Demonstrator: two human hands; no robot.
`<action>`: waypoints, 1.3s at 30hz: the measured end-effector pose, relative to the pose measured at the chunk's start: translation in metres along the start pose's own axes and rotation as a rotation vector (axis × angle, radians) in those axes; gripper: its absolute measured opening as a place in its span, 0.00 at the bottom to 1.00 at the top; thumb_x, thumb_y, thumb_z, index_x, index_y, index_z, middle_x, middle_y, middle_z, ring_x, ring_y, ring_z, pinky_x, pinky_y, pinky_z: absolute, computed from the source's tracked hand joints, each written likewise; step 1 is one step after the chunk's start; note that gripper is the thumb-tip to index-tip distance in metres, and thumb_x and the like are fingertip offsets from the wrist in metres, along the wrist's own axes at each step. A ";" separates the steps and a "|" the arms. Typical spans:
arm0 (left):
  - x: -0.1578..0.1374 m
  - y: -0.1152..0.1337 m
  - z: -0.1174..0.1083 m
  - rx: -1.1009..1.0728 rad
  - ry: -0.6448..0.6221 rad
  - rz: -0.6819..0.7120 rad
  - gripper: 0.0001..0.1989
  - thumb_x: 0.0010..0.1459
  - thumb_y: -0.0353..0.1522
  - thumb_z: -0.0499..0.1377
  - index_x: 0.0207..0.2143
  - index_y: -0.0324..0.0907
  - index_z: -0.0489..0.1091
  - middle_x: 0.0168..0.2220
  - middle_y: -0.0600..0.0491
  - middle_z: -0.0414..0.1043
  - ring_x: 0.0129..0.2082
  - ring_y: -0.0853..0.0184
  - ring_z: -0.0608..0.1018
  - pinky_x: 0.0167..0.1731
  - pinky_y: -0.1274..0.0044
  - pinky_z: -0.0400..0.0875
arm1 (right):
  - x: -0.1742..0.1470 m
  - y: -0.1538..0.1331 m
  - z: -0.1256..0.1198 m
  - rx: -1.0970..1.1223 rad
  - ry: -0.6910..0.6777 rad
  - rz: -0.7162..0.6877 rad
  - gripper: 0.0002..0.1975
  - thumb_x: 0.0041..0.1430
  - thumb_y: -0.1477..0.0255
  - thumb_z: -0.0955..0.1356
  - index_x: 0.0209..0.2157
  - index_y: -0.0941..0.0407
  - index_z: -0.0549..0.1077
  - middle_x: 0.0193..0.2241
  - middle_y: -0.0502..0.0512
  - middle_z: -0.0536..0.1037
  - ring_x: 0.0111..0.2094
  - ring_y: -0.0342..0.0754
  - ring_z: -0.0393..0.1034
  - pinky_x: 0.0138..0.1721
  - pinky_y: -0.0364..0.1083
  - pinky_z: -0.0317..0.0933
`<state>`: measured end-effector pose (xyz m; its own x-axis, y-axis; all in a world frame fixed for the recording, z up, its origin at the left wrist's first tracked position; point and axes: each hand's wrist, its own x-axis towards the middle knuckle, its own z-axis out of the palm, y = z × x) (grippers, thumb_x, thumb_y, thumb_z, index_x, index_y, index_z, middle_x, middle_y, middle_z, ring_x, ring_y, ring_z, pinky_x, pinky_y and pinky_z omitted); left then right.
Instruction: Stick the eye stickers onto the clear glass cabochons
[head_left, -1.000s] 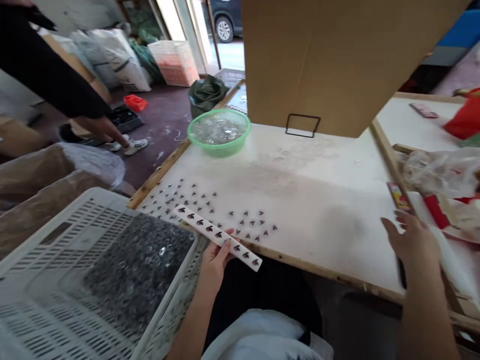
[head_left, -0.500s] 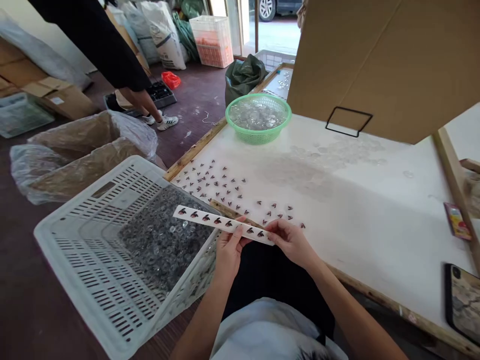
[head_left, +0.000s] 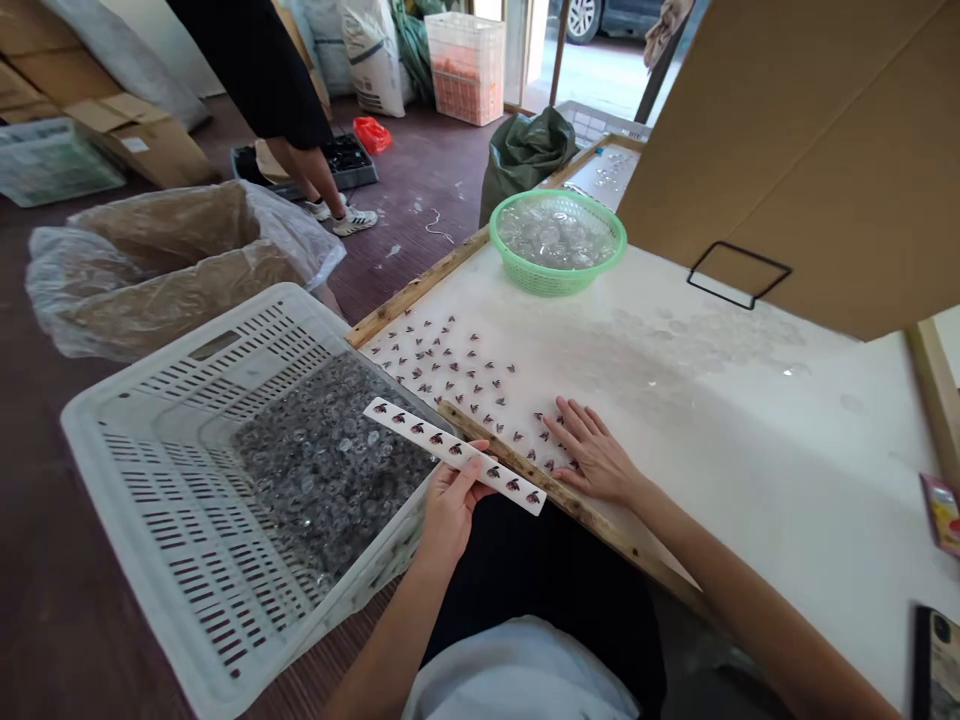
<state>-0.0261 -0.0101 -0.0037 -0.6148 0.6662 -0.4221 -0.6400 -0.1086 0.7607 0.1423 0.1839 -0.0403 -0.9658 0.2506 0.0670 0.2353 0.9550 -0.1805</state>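
My left hand (head_left: pixel 452 505) pinches a white strip of stickers (head_left: pixel 415 428) printed with a row of small dark-and-red figures. The strip slants over the rim of the basket and the table edge. On the white table, my right hand (head_left: pixel 592 450) lies flat with its fingers spread, palm down, touching several small clear pieces (head_left: pixel 517 436) that bear the same figure. More of these pieces (head_left: pixel 450 365) are scattered to the left of that hand. What lies under the palm is hidden.
A white plastic basket (head_left: pixel 187 500) holding many clear pieces (head_left: pixel 330 460) stands at my left. A green bowl-shaped basket (head_left: pixel 559 275) sits at the table's far side. A cardboard sheet (head_left: pixel 810 150) overhangs the right. A phone (head_left: pixel 937 660) lies at right; a person (head_left: pixel 262 80) stands beyond.
My right hand has let go of the strip's end and moved right onto the table, where it now lies flat. My left hand keeps hold of the strip. The view has shifted.
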 end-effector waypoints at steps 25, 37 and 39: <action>-0.002 0.045 -0.065 -0.082 0.263 0.093 0.18 0.46 0.37 0.70 0.39 0.40 0.77 0.31 0.50 0.78 0.30 0.67 0.77 0.32 0.77 0.74 | 0.291 -0.116 0.027 0.461 -0.128 -0.611 0.16 0.67 0.69 0.62 0.49 0.61 0.74 0.55 0.65 0.70 0.60 0.50 0.59 0.63 0.51 0.51; -0.007 0.070 -0.080 -0.117 0.357 0.135 0.20 0.41 0.39 0.72 0.37 0.40 0.78 0.30 0.50 0.77 0.29 0.67 0.76 0.27 0.78 0.73 | 0.307 -0.081 0.005 0.426 0.135 -0.280 0.21 0.67 0.68 0.61 0.58 0.59 0.65 0.59 0.65 0.66 0.61 0.52 0.57 0.62 0.53 0.52; -0.005 0.066 -0.080 -0.118 0.322 0.114 0.20 0.43 0.39 0.71 0.38 0.41 0.78 0.30 0.50 0.77 0.29 0.67 0.76 0.28 0.78 0.73 | 0.316 -0.055 0.006 0.283 0.178 -0.091 0.28 0.67 0.64 0.62 0.63 0.63 0.58 0.64 0.70 0.58 0.65 0.58 0.49 0.64 0.57 0.45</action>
<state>-0.1020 -0.0794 0.0097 -0.7868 0.3804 -0.4861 -0.5965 -0.2658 0.7574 -0.1768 0.2095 -0.0150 -0.9412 0.2143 0.2611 0.0857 0.8992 -0.4292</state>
